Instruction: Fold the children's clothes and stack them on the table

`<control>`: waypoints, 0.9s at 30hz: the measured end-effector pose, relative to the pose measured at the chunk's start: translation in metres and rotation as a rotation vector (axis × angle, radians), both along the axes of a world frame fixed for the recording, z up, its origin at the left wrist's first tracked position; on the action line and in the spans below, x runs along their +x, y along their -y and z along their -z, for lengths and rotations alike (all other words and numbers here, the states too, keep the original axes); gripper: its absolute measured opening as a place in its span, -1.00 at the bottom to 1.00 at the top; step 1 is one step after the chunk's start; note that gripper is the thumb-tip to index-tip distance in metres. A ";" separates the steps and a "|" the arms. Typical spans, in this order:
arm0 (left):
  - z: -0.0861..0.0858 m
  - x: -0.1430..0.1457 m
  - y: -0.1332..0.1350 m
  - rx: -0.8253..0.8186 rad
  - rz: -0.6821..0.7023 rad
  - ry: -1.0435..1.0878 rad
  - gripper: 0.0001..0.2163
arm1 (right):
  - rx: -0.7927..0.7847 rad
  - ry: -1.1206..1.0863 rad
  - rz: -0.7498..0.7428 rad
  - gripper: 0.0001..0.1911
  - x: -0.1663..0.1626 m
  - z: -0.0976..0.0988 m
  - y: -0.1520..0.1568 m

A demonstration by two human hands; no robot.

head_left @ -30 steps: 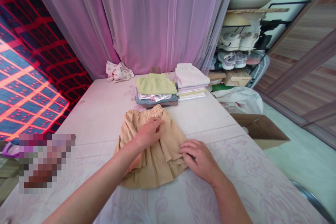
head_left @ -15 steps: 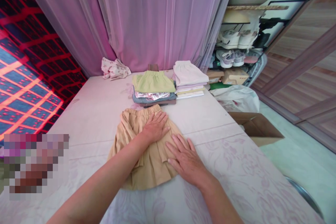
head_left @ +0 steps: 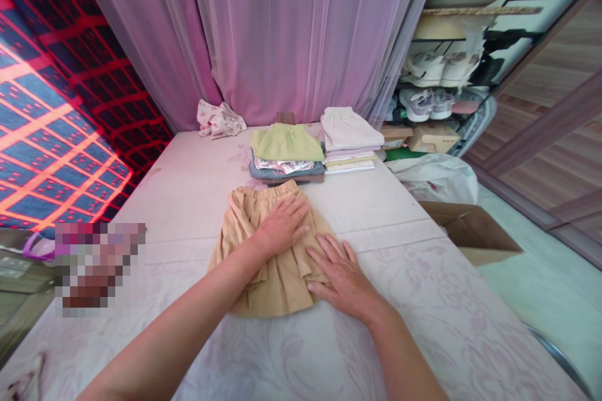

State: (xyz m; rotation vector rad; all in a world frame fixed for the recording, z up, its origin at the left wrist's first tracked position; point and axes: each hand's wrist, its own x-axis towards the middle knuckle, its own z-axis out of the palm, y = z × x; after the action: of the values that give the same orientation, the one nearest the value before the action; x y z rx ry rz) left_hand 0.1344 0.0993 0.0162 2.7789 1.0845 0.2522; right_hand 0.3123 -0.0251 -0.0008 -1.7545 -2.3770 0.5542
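Note:
A tan pleated skirt (head_left: 277, 288) with an elastic waistband lies on the patterned cloth-covered surface, waistband toward the curtain. Its side parts are folded inward over the front. My left hand (head_left: 285, 225) rests flat on the upper right of the skirt, fingers stretched out. Spread over the skirt's right edge, my right hand (head_left: 345, 276) presses near the folded part. Just beyond the waistband stands a stack of folded clothes topped by light green shorts (head_left: 286, 143). Beside that is a second stack with a white garment (head_left: 350, 128) on top.
A crumpled floral cloth (head_left: 220, 119) lies at the back left before the purple curtain (head_left: 268, 37). To the right on the floor are a cardboard box (head_left: 470, 229), a plastic bag (head_left: 435, 178) and a shoe rack with shoes (head_left: 426, 103). A blurred patch (head_left: 98, 263) covers something at left.
The whole view has shifted, so things sit further right. My left hand has slid slightly down along the skirt relative to the waistband; my right hand stays at the skirt's right edge.

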 end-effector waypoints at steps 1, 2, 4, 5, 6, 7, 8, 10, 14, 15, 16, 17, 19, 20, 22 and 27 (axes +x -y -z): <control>-0.007 -0.011 0.008 0.018 -0.012 0.040 -0.51 | 0.006 -0.007 0.002 -0.35 0.000 0.000 0.001; -0.013 -0.024 0.017 0.030 -0.035 0.078 -0.54 | 0.015 -0.015 0.006 -0.35 -0.001 -0.001 0.001; -0.022 -0.053 0.035 0.030 -0.101 0.155 -0.63 | 0.045 -0.036 0.009 -0.38 -0.002 -0.004 0.002; -0.024 -0.068 0.043 0.016 -0.133 0.201 -0.69 | 0.066 -0.049 0.007 -0.40 -0.003 -0.005 0.002; -0.025 -0.082 0.051 -0.003 -0.159 0.248 -0.74 | 0.088 -0.062 -0.001 -0.43 -0.004 -0.006 0.003; -0.024 -0.095 0.058 -0.027 -0.167 0.289 -0.77 | 0.110 -0.075 -0.013 -0.47 -0.005 -0.006 0.003; -0.023 -0.107 0.064 -0.050 -0.159 0.321 -0.78 | 0.128 -0.089 -0.026 -0.50 -0.005 -0.006 0.003; -0.017 -0.126 0.073 -0.107 -0.103 0.336 -0.79 | 0.146 -0.110 -0.048 -0.53 -0.005 -0.005 0.002; -0.007 -0.142 0.087 -0.214 0.025 0.189 -0.71 | 0.119 -0.106 -0.085 -0.46 -0.005 0.001 0.001; -0.006 -0.142 0.090 -0.223 0.034 0.149 -0.63 | 0.112 -0.094 -0.089 -0.42 -0.005 0.001 0.001; -0.005 -0.142 0.093 -0.226 0.031 0.116 -0.55 | 0.110 -0.080 -0.088 -0.37 -0.006 0.002 0.001; -0.006 -0.140 0.095 -0.225 0.020 0.090 -0.49 | 0.117 -0.065 -0.084 -0.33 -0.008 0.002 0.002; -0.007 -0.137 0.098 -0.218 -0.001 0.060 -0.42 | 0.156 -0.040 -0.077 -0.30 -0.013 0.001 0.002; -0.008 -0.136 0.099 -0.216 -0.003 0.056 -0.41 | 0.185 -0.034 -0.080 -0.32 -0.016 0.001 0.003; -0.010 -0.135 0.098 -0.213 0.003 0.078 -0.45 | 0.239 -0.034 -0.100 -0.42 -0.023 0.000 0.003; -0.002 -0.148 0.088 -0.067 -0.285 0.219 -0.67 | 0.271 -0.030 -0.153 -0.50 -0.031 0.003 0.004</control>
State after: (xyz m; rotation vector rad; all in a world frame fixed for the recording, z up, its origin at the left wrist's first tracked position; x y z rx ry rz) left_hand -0.0136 0.0113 0.0185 2.4609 1.3975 0.5279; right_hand 0.2817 -0.0290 -0.0043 -1.4514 -2.4442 0.2570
